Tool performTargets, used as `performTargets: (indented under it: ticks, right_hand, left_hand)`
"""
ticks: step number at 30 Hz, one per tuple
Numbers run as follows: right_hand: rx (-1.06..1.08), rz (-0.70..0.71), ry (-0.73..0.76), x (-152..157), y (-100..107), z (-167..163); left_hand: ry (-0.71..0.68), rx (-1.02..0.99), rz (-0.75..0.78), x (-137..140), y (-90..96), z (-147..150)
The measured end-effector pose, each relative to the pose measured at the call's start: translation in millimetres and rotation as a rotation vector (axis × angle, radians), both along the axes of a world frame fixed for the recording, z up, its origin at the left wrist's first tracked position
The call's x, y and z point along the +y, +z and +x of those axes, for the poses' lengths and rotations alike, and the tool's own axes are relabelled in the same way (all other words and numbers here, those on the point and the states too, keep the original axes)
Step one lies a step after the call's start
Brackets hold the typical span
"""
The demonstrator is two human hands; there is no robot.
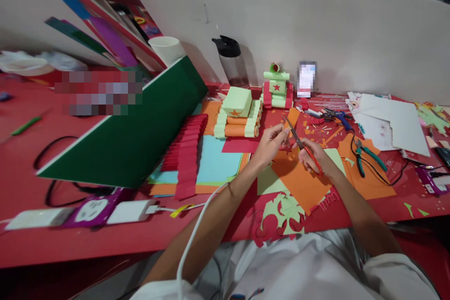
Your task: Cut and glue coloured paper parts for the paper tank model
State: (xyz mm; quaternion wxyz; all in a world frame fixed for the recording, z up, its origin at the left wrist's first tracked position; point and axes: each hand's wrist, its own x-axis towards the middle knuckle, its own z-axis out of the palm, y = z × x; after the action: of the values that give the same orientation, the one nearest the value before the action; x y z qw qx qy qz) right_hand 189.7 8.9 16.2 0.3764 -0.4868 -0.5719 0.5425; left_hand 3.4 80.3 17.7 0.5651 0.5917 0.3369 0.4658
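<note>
Between the fingers of my left hand [271, 143] is a small piece of orange paper [292, 116]. My right hand [312, 153] grips a pair of scissors [310, 153] by its red-orange handles. The scissor blades point up and to the left, lying against the orange piece near my left fingertips. Below my hands lies a larger orange sheet [298, 180] over pale green paper. Behind my left hand stands a paper tank model [237, 112] in light green and orange, with an orange star. A second tank model [277, 86], green and red, stands farther back.
At the right lie teal-handled pliers [371, 154], a blue-handled tool [342, 119] and white sheets [390, 117]. A dark green board [130, 131] leans at the left. A bottle [232, 63] and phone [306, 79] stand by the wall. A white cable [197, 229] crosses my left forearm.
</note>
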Motion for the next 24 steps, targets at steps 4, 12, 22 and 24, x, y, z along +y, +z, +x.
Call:
performTargets:
  ticks: [4,12,22,24]
  right_hand:
    - [0.013,-0.020,0.001,0.3,0.4,1.6]
    - [0.017,-0.007,0.000,4.6,-2.7,5.4]
    - [0.020,-0.021,-0.020,1.7,5.4,3.9]
    - [0.005,-0.008,-0.023,1.5,5.7,3.8]
  left_hand:
    - [-0.010,-0.004,-0.012,-0.3,0.2,0.1]
    - [-0.001,-0.030,-0.029,0.5,-1.3,0.6]
    - [0.055,-0.024,0.017,-0.5,-1.2,1.2]
    - [0.056,-0.006,0.032,-1.2,-0.8,1.4]
